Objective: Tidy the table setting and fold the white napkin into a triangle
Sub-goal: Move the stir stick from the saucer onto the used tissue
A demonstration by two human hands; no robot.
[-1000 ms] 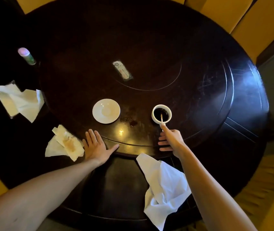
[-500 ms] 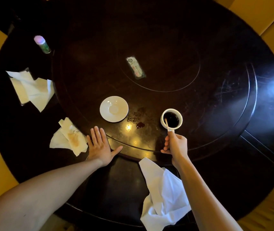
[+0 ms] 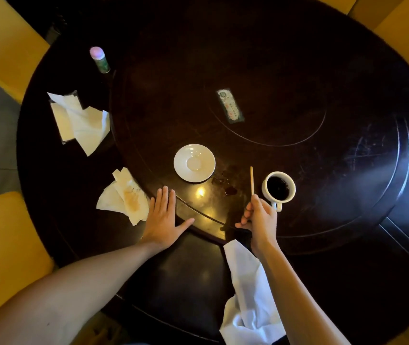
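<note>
My right hand point(image 3: 259, 218) grips a thin wooden stir stick point(image 3: 251, 180), held upright just left of a white cup point(image 3: 278, 188) of dark coffee. An empty white saucer point(image 3: 194, 162) sits to the left, with dark spilled drops point(image 3: 226, 183) between saucer and cup. My left hand point(image 3: 164, 219) lies flat and open on the dark round table point(image 3: 347, 220). The crumpled white cloth napkin point(image 3: 247, 295) lies at the near edge under my right forearm. A stained paper napkin point(image 3: 126, 197) lies just left of my left hand.
Unfolded paper napkins point(image 3: 81, 120) in a holder lie at the left, with a small pink-capped bottle point(image 3: 99, 59) behind them. A printed card point(image 3: 230, 106) rests on the central turntable. Yellow chairs point(image 3: 4, 41) surround the table.
My right hand has lifted the stir stick out of the coffee cup and moved it left of the cup. My left hand stays flat on the table.
</note>
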